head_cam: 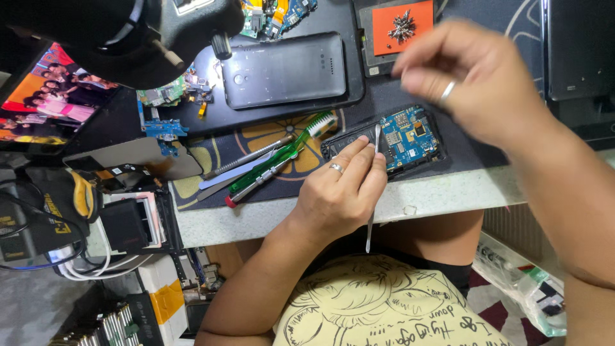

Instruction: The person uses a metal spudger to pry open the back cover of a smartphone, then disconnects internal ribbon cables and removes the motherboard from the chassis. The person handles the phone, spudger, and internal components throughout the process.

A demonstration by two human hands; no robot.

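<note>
the dark work mat (211, 186) with an orange slice pattern covers the far part of the pale stone counter (442, 195), whose near edge runs across the middle of the view. far on the mat lies a black phone back cover (285, 70), face down, and to its right an orange magnetic pad (403, 27) with a cluster of small screws on it.

the right hand (477, 80) hangs raised above the mat at the right, blurred, with a ring on one finger; its fingers are bunched narrow toward the thumb, and i cannot tell whether they pinch anything.

the left hand (339, 192) rests at the counter's near edge, also ringed, its thumb and fingertips closed on thin metal tweezers (373, 186). the tweezers run from near the person's lap up to their tip, which touches the opened phone (391, 144).

that opened phone lies on the mat just beyond the left hand, below the right hand, its blue circuit board (410, 134) bare on the right half.

left of it lie a green-handled toothbrush (285, 157), a green screwdriver (253, 179) just beside it, and a grey metal tool (246, 157) on the far side, all slanting.
</note>
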